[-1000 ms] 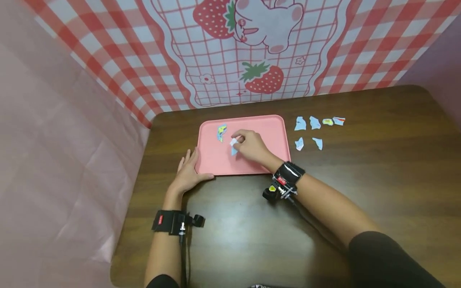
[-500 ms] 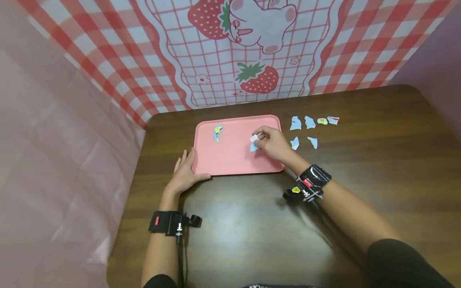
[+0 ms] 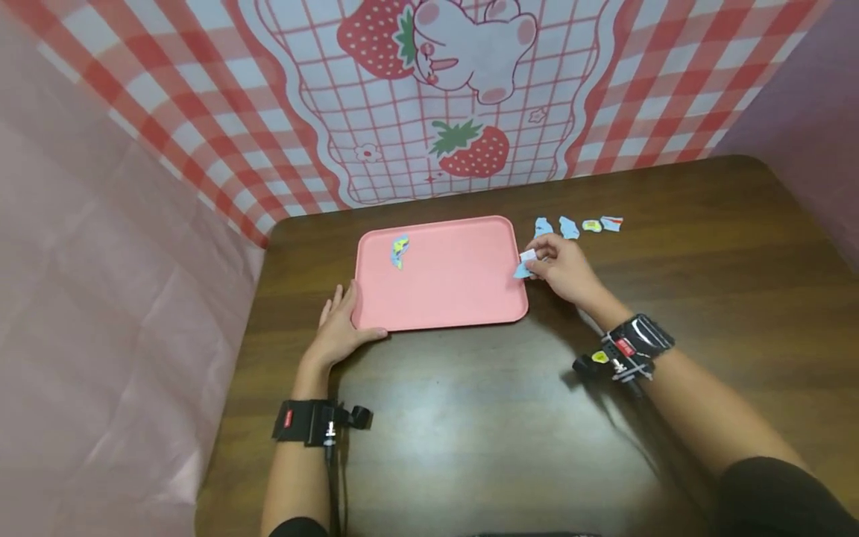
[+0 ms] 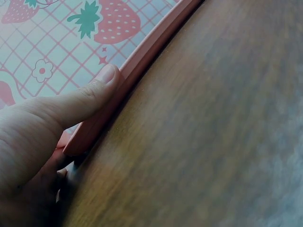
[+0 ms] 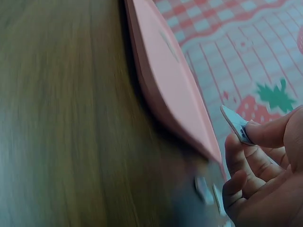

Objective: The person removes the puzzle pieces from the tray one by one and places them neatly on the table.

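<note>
My right hand [image 3: 567,270] pinches a light blue and white, irregularly shaped puzzle piece [image 3: 525,266] between thumb and fingers, just over the right rim of the pink tray [image 3: 450,283]. In the right wrist view the held piece [image 5: 235,124] looks flat and stiff, with a dark mark near the thumb. My left hand [image 3: 335,328] rests at the tray's front left corner, its fingers along the left side. Its thumb [image 4: 90,97] lies against the tray's front rim in the left wrist view. A yellow and blue piece [image 3: 400,252] lies in the tray's upper left.
Right of the tray lie a blue piece [image 3: 543,226], another blue piece [image 3: 568,227], a yellow piece [image 3: 591,225] and a red-striped piece [image 3: 611,223] on the brown table [image 3: 436,418]. A strawberry-patterned cloth [image 3: 429,97] hangs behind.
My right hand has moved right with the puzzle piece, from over the middle of the tray to its right rim, now covering the lower loose pieces. The left hand stays at the tray.
</note>
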### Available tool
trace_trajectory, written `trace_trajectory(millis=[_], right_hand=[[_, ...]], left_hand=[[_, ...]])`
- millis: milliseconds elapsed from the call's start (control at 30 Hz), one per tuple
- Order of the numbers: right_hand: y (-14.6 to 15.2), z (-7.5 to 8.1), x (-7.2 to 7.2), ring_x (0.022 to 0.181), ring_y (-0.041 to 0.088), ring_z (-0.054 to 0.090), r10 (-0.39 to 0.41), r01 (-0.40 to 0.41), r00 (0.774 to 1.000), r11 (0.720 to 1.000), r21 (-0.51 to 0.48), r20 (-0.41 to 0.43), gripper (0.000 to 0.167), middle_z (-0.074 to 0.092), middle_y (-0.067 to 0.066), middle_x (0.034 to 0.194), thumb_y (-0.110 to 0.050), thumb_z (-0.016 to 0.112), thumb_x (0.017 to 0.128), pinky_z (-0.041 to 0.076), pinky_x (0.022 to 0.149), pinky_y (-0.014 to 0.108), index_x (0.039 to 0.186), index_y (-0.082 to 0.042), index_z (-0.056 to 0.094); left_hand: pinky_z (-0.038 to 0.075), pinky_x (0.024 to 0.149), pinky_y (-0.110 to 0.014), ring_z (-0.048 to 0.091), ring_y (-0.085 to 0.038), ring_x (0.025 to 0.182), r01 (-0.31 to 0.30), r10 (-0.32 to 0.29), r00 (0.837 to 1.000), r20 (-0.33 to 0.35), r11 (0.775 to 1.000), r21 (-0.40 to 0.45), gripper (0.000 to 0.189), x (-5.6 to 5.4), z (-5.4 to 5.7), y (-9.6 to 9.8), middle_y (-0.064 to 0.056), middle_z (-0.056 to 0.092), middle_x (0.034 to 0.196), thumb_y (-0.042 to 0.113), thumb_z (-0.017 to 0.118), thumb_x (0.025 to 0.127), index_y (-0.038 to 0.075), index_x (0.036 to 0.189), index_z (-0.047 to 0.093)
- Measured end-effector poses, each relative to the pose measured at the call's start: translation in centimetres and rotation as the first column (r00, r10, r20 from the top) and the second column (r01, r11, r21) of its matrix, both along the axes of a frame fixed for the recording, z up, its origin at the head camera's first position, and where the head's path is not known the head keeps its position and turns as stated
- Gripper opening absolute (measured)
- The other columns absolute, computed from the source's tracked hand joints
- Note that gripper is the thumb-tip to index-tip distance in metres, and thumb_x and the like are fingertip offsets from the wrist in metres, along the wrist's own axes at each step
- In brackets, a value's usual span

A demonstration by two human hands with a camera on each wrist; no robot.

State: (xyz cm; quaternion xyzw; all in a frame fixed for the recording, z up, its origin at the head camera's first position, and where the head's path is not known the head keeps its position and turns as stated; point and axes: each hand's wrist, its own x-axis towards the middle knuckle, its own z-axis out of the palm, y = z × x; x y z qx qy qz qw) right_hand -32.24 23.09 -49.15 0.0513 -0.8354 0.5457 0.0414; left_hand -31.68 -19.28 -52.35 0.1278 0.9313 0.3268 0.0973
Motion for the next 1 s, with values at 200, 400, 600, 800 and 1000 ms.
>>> trace_trajectory(millis=[200,400,600,800,1000], right_hand=[[3.4,0.0,0.3,0.064,0.000,0.056,-0.062,0.062,0.998,0.997,0.036,-0.003,0.024,0.066,0.004,0.081,0.002,0.069,0.091,0.045,0.058,0.015,0.111,0.012,0.061],[6.2,-0.1,0.4,0.064,-0.003,0.054,-0.111,0.111,0.994,0.992,0.064,-0.004,0.024,0.065,-0.008,0.077,0.003,0.068,0.091,0.043,0.058,0.015,0.111,0.012,0.060],[7.9,-0.1,0.5,0.068,-0.006,0.057,-0.137,0.135,0.990,0.988,0.077,0.023,0.021,0.066,-0.016,0.078,0.003,0.067,0.092,0.045,0.062,0.014,0.110,0.012,0.060],[9.0,-0.4,0.4,0.061,0.001,0.062,-0.145,0.142,0.988,0.988,0.067,0.052,0.025,0.067,-0.007,0.078,0.003,0.066,0.093,0.052,0.060,0.019,0.114,0.015,0.057],[9.9,-0.8,0.4,0.061,0.000,0.061,-0.148,0.139,0.987,0.983,0.122,0.068,0.025,0.070,0.000,0.081,0.003,0.066,0.094,0.049,0.058,0.018,0.114,0.014,0.058]], left_hand=[[-0.006,0.121,-0.051,-0.007,-0.030,0.154,-0.007,0.007,1.000,0.009,1.000,0.002,0.126,0.2,0.0,-0.1,-0.015,0.008,0.168,0.056,0.082,0.077,0.005,0.162,0.004],[-0.006,0.121,-0.050,-0.008,-0.030,0.154,-0.004,0.004,1.000,0.005,1.000,0.001,0.125,0.2,-0.1,-0.1,-0.015,0.007,0.168,0.056,0.082,0.078,0.005,0.162,0.004],[-0.007,0.121,-0.050,-0.009,-0.029,0.154,-0.002,0.002,1.000,0.011,1.000,-0.003,0.126,0.2,-0.2,-0.1,-0.014,0.006,0.168,0.057,0.081,0.078,0.006,0.162,0.003],[-0.007,0.121,-0.050,-0.009,-0.028,0.154,0.004,-0.004,1.000,0.013,1.000,-0.007,0.126,0.1,-0.3,-0.1,-0.013,0.003,0.168,0.058,0.081,0.078,0.007,0.162,0.001],[-0.008,0.121,-0.049,-0.009,-0.028,0.154,0.003,-0.003,1.000,0.016,1.000,0.004,0.127,0.2,-0.1,-0.1,-0.012,0.004,0.168,0.060,0.080,0.078,0.007,0.162,0.001]])
